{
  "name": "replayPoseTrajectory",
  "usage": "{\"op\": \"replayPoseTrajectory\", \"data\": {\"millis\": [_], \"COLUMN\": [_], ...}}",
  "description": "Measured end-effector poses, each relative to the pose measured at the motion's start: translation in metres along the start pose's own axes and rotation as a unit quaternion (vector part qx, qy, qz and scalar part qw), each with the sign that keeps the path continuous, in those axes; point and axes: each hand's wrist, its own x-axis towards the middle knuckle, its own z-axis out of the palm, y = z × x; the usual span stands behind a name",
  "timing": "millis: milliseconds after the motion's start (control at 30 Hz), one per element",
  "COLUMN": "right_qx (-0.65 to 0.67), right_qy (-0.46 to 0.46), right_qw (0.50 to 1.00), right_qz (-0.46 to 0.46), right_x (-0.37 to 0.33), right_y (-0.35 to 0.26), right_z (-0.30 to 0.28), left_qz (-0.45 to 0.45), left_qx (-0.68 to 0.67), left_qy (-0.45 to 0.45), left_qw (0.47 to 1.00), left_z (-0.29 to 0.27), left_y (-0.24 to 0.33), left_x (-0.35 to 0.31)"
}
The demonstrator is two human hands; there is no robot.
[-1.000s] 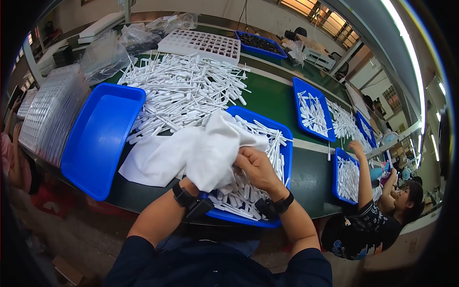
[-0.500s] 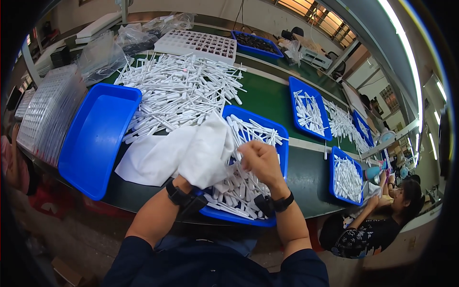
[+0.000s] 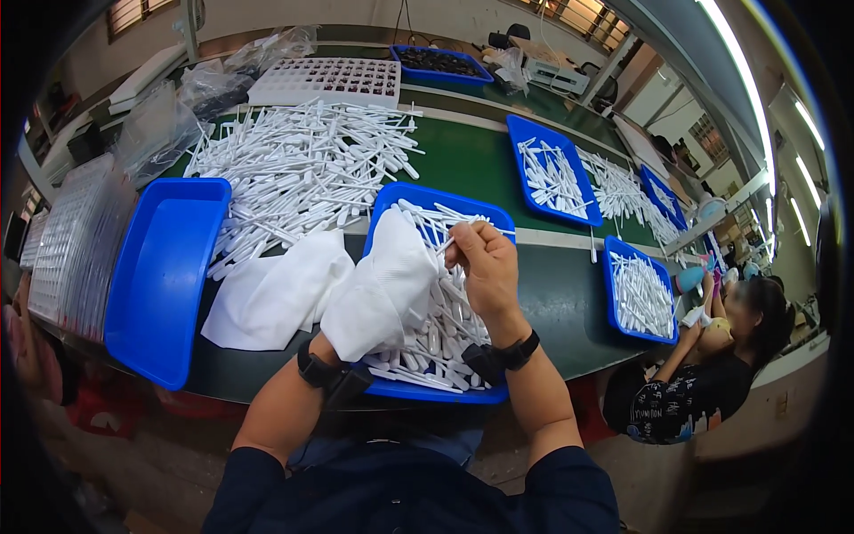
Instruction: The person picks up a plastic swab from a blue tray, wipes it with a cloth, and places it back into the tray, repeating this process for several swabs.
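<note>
A white cloth is bunched over my left hand and held up, covering its fingers. My right hand is closed in a pinch on a thin white plastic stick, whose other end reaches toward the cloth. Both hands are above a blue tray filled with white sticks that have wider, paddle-like ends. More white fabric lies on the table left of my left hand. Each wrist wears a black band.
An empty blue tray stands at left, beside stacked clear plastic trays. Behind lies a large pile of white sticks, with a white foam tray beyond. At right are blue trays of sticks and a co-worker.
My right hand has risen slightly and now pinches a stick beside the cloth. The cloth-covered left hand is more upright, apart from the fabric on the table. The whole view has shifted.
</note>
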Motion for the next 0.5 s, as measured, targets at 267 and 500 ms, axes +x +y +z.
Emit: {"op": "replayPoseTrajectory", "data": {"millis": [267, 500], "right_qx": [0.039, -0.495], "right_qy": [0.086, -0.011], "right_qw": [0.994, 0.864], "right_qz": [0.057, 0.089], "right_x": [0.011, 0.035], "right_y": [0.003, -0.027], "right_z": [-0.010, -0.026], "left_qz": [0.028, 0.103], "left_qx": [0.139, 0.294], "left_qy": [0.025, 0.019], "left_qw": [0.990, 0.950], "left_z": [-0.030, -0.030], "left_y": [0.060, 0.029], "left_x": [-0.003, -0.006]}}
